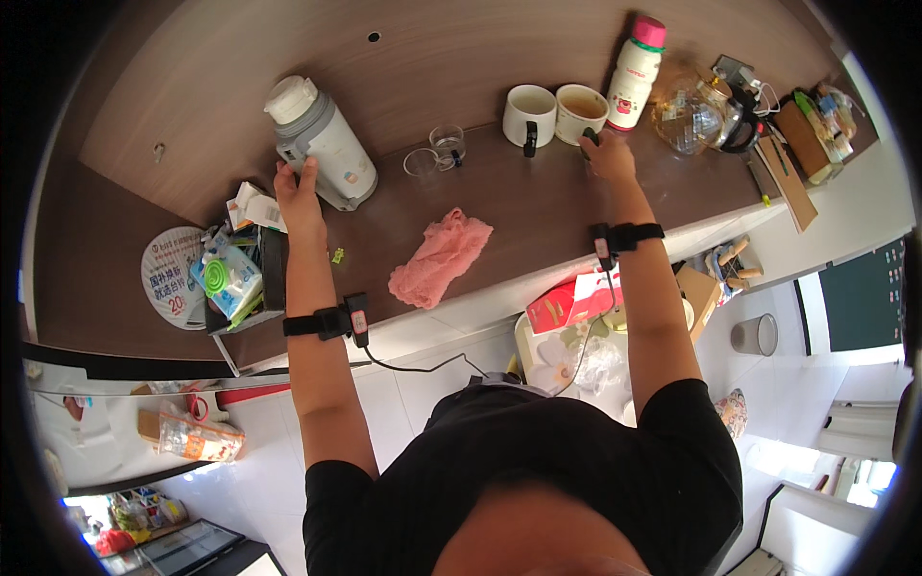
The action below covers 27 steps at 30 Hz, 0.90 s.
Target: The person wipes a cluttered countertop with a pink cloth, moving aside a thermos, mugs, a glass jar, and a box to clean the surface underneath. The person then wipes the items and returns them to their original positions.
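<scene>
A white and grey vacuum jug (pixel 338 155) stands at the left against the back panel. My left hand (pixel 297 194) is at its handle side, thumb against the jug; whether the fingers close around the handle is hidden. At the right, my right hand (pixel 611 155) grips the dark handle of a cream mug (pixel 580 108) with brownish residue inside. Close beside that mug is a white mug (pixel 529 115) with a black handle. Two clear glass cups (pixel 448 140), (pixel 421 164) sit between the jug and the mugs. A crumpled pink cloth (pixel 441 258) lies nearer the front edge.
A white bottle with a pink cap (pixel 635 75) and a glass teapot (pixel 691 111) stand right of the mugs. A black bin (pixel 277 306) with wipes and a round paper fan (pixel 173 277) are at the left. A red box (pixel 565 302) is below the counter (pixel 526 216).
</scene>
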{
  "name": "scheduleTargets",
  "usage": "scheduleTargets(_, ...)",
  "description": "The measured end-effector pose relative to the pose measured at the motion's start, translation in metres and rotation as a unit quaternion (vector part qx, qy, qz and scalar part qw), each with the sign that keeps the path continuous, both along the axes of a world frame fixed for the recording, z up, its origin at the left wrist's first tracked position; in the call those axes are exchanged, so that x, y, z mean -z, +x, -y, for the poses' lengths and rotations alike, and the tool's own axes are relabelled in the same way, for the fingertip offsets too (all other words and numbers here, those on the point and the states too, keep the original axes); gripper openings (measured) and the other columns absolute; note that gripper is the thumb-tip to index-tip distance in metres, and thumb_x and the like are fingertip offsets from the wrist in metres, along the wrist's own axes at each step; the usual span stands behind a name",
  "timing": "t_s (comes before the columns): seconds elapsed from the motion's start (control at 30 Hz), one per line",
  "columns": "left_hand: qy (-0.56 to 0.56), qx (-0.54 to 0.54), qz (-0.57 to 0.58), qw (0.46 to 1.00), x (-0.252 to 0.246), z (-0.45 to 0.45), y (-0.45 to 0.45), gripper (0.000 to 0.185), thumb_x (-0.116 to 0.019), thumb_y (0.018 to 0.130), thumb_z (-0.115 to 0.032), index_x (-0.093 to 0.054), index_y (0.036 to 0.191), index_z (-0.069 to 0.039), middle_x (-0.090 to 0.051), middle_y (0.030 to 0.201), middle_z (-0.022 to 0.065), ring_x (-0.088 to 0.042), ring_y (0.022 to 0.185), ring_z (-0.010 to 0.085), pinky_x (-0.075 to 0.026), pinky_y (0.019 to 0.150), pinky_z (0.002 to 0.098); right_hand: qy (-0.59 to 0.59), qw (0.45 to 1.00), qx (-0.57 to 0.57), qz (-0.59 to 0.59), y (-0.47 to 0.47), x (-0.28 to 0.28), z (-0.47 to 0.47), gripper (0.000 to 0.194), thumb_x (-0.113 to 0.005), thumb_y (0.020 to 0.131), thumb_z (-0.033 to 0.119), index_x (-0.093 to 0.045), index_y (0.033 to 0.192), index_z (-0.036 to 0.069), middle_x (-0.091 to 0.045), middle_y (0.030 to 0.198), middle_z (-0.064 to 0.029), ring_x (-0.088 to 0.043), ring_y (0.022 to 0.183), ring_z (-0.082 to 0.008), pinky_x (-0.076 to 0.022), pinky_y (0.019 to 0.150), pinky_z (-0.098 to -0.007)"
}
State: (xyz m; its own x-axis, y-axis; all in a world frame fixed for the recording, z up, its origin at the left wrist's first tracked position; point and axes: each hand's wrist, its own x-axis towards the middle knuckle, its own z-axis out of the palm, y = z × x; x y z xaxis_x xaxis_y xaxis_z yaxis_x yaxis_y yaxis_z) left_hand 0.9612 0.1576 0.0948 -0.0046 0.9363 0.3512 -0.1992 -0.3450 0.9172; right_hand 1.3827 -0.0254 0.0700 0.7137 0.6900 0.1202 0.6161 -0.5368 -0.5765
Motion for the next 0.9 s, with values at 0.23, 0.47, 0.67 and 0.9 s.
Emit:
scheduleTargets(0.23,-0.023,0.014,0.157,0.987,-0.008,0.022,0.025,0.031,-0.063,0.083,-0.005,-0.046,0.109,-0.002,-0.054,0.107,0.0047,-0.050,0.101,0.0150,-0.035,0.094,0.0298,0.081,0.995,-0.043,-0.042,0.008,0.034,-0.017,0.037,-0.058,0.078,0.036,-0.059,0.086,0.001,-0.061,0.089,-0.0227,-0.058,0.088,-0.0385,-0.0450,0.078,-0.0451)
scheduleTargets(0.47,0.036,0.021,0.190,0.981,-0.028,0.031,0.032,0.023,-0.062,0.083,-0.004,-0.045,0.099,-0.005,-0.055,0.105,0.0056,-0.051,0.098,0.0142,-0.040,0.090,0.0299,0.105,0.988,-0.096,-0.059,-0.003,0.034,-0.023,0.034,-0.061,0.080,0.032,-0.054,0.082,-0.002,-0.059,0.079,-0.0170,-0.060,0.070,-0.0249,-0.0478,0.058,-0.0349)
scheduleTargets(0.67,0.082,0.064,0.191,0.976,-0.083,0.064,0.059,0.022,-0.062,0.083,-0.004,-0.047,0.100,-0.005,-0.056,0.105,0.0065,-0.053,0.098,0.0153,-0.041,0.091,0.0310,0.068,0.991,-0.112,-0.034,-0.010,0.012,-0.012,0.043,-0.059,0.079,0.041,-0.057,0.087,-0.001,-0.061,0.089,-0.0228,-0.058,0.089,-0.0369,-0.0452,0.076,-0.0434)
scheduleTargets(0.9,0.037,0.183,0.268,0.945,-0.144,0.123,0.132,0.023,-0.064,0.081,-0.002,-0.049,0.098,-0.006,-0.057,0.105,0.0053,-0.053,0.099,0.0144,-0.042,0.090,0.0298,0.310,0.938,0.050,0.146,0.072,-0.035,-0.007,0.088,-0.077,0.064,0.043,-0.033,0.128,0.003,-0.041,0.127,-0.0236,-0.044,0.116,-0.0371,-0.0397,0.092,-0.0412)
